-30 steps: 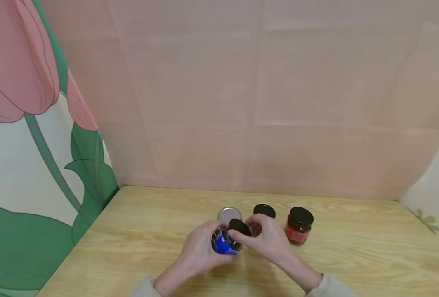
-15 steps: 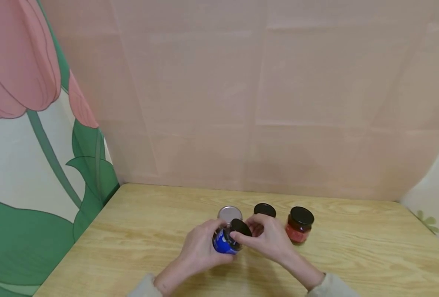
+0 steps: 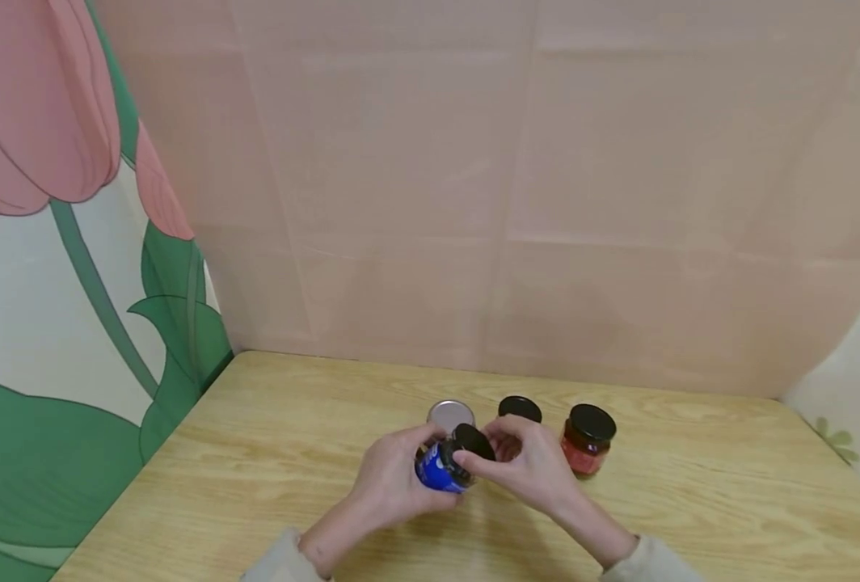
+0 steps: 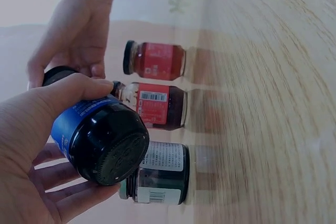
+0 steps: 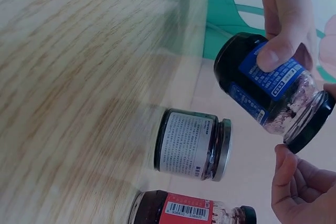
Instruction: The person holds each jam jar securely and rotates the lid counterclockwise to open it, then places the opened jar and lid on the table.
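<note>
Four lidded jars are in view, one of them between the hands: a blue-labelled jar [image 5: 262, 80], raised off the table [image 3: 292, 453]. The left hand [image 3: 392, 477] wraps thumb and fingers round its body; the right hand [image 3: 535, 461] pinches the black lid [image 3: 474, 441] at its rim. Dark contents fill the jar toward its base, while the glass next to the lid is clear and smeared. It is tilted, its long axis rising rightward from the left hand's grip, lid end up toward the right hand. Just beyond the left grip stands a silver-lidded jar [image 3: 450, 415], dark inside. Behind the right grip is a dark-filled red-labelled jar [image 5: 186, 211]; to the right of that grip, a second red-labelled jar [image 3: 585, 453] has reddish contents. Only the left wrist view shows raised marks on the held jar's base; the right wrist view shows the smeared glass plainly.
</note>
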Available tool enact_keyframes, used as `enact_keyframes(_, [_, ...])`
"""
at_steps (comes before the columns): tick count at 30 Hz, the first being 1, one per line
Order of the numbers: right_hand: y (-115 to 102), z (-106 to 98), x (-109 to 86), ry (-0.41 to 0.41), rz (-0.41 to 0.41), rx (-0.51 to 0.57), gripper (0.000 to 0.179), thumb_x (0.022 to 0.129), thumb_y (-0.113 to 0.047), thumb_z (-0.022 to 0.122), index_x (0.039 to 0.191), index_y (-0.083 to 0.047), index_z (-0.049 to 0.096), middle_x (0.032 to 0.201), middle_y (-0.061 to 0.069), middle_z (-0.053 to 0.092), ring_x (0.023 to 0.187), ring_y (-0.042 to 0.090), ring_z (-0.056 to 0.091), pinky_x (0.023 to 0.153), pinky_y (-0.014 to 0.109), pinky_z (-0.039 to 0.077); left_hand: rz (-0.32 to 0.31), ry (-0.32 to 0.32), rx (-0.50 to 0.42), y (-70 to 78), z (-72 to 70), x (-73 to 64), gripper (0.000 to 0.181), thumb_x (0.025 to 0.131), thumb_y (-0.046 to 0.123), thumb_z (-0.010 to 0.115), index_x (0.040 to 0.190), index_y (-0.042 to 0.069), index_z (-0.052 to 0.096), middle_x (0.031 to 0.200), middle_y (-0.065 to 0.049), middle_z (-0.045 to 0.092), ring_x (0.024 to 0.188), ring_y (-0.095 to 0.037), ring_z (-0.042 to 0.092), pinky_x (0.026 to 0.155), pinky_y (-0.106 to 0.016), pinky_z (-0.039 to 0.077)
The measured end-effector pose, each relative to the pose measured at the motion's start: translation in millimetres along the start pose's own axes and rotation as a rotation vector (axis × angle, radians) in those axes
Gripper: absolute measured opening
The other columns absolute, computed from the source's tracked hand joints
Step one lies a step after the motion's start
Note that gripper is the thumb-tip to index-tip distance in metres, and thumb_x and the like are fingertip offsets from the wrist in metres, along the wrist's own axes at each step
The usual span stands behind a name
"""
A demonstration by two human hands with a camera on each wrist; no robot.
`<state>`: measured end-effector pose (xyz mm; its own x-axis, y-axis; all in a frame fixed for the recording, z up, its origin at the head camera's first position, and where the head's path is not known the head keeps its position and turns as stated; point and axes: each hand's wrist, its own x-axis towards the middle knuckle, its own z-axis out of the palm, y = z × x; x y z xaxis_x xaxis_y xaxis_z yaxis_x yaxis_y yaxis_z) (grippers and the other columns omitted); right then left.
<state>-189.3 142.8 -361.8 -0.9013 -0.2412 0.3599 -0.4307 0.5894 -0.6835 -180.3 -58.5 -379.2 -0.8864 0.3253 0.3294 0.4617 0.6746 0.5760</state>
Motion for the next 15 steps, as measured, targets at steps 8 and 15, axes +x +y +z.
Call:
enact_keyframes(8, [1,4,-0.3,0.054,-0.087,0.012,0.027,0.07,-0.036,0.084,0.078,-0.017,0.067,0.068,-0.009,0.057,0.059,0.002,0.051,0.051,0.02,0.045,0.033,-0.007,-0.042,-3.7,-3.1,-0.5,0.057,0.061,0.036,0.087,0.111,0.024,0.064,0.1,0.01,0.068,0.089,-0.006,0.061,0.076,-0.026,0.051])
enact_keyframes(15, [3,1,-3.7,0.029,-0.244,-0.004,0.029,0.07,-0.035,0.084,0.09,-0.02,0.069,0.08,-0.014,0.062,0.068,0.0,0.054,0.057,0.023,0.049,0.067,-0.102,-0.274,-12.2,-4.3,-0.7,0.052,0.065,0.032,0.087,0.111,0.025,0.065,0.098,0.01,0.068,0.085,-0.003,0.061,0.072,-0.021,0.053])
